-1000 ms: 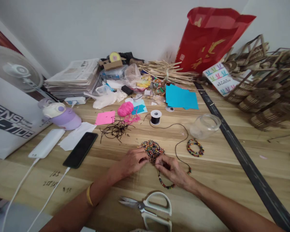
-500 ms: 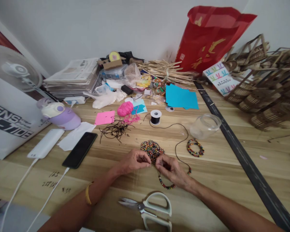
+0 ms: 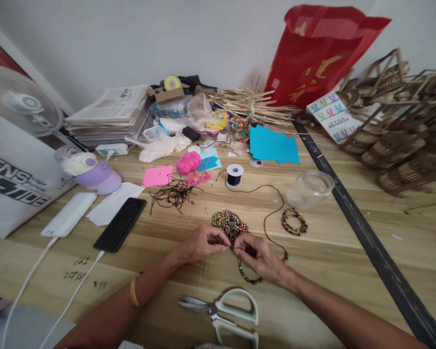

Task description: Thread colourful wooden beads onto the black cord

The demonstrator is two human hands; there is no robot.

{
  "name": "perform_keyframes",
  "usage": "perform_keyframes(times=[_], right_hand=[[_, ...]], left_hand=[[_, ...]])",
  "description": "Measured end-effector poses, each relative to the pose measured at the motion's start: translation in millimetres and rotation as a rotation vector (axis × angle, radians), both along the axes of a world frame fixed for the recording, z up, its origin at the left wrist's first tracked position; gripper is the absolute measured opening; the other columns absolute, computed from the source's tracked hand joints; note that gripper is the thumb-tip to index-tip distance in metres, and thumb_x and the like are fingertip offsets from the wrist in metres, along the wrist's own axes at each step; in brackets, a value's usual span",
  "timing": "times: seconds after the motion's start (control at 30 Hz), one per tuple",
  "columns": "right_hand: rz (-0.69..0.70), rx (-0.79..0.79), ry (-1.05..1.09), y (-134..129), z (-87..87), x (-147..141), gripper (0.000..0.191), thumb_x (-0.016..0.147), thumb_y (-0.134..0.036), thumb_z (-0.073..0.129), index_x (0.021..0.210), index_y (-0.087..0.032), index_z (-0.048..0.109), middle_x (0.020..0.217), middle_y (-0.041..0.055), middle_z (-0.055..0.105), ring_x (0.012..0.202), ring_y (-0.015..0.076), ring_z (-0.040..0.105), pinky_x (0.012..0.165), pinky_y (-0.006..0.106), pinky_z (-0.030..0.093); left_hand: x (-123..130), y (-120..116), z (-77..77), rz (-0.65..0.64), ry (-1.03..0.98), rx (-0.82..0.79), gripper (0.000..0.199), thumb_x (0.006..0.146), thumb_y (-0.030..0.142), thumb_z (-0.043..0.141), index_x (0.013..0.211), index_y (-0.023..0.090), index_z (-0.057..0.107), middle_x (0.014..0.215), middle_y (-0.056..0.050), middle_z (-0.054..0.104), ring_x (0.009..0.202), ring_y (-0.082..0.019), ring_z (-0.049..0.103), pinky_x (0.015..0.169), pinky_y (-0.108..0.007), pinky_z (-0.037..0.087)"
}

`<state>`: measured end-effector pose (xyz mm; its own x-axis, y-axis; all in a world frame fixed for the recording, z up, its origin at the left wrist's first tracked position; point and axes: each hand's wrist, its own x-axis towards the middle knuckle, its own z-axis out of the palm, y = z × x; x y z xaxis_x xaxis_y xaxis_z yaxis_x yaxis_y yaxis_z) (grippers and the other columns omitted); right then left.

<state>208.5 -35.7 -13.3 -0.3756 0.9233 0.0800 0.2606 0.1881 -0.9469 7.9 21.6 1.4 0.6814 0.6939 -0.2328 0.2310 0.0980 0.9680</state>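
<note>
My left hand is closed in a pinch, with a fine pale thread hanging below it. Facing it, almost fingertip to fingertip, my right hand pinches what looks like the end of a black cord. A beaded cord with multicoloured beads curves out from under that hand. Just behind my fingertips lies a heap of strung beads. From a spool of black cord, a line runs right and down to a few beads. Scissors with white handles lie spread nearest me.
A bead bracelet and a glass jar stand to the right. Black cord scraps, pink yarn and a phone lie left. Woven baskets, a red bag and newspapers line the back.
My left hand has shifted slightly right, so its fingertips are closer to my right hand. Little else differs.
</note>
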Motion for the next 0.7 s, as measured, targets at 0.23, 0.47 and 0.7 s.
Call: perform_keyframes(times=[0.23, 0.47, 0.7], right_hand=[[0.005, -0.001, 0.004, -0.1, -0.6, 0.1, 0.022, 0.090, -0.032, 0.051, 0.076, -0.016, 0.053, 0.061, -0.0033, 0.045, 0.057, 0.0104, 0.040, 0.053, 0.021, 0.032], [0.006, 0.001, -0.006, -0.8, 1.8, -0.2, 0.021, 0.090, -0.031, 0.051, 0.076, -0.016, 0.053, 0.061, -0.0034, 0.045, 0.057, 0.0102, 0.040, 0.052, 0.021, 0.032], [0.022, 0.019, -0.024, -1.1, 2.9, 0.4, 0.019, 0.090, -0.029, 0.050, 0.076, -0.016, 0.054, 0.062, -0.0025, 0.046, 0.057, 0.0105, 0.041, 0.053, 0.022, 0.033]], left_hand=[[0.9, -0.8, 0.4, 0.014, -0.009, -0.010, 0.013, 0.070, 0.020, 0.069, 0.079, 0.010, 0.069, 0.078, -0.006, 0.071, 0.072, -0.013, 0.063, 0.069, -0.021, 0.047], [1.3, -1.2, -0.2, -0.004, -0.019, -0.041, 0.017, 0.068, 0.023, 0.072, 0.078, 0.010, 0.069, 0.077, -0.006, 0.071, 0.070, -0.013, 0.063, 0.068, -0.021, 0.047], [1.5, -1.4, -0.9, -0.008, -0.036, -0.060, 0.018, 0.068, 0.025, 0.074, 0.078, 0.011, 0.069, 0.076, -0.005, 0.070, 0.070, -0.012, 0.062, 0.067, -0.021, 0.047]])
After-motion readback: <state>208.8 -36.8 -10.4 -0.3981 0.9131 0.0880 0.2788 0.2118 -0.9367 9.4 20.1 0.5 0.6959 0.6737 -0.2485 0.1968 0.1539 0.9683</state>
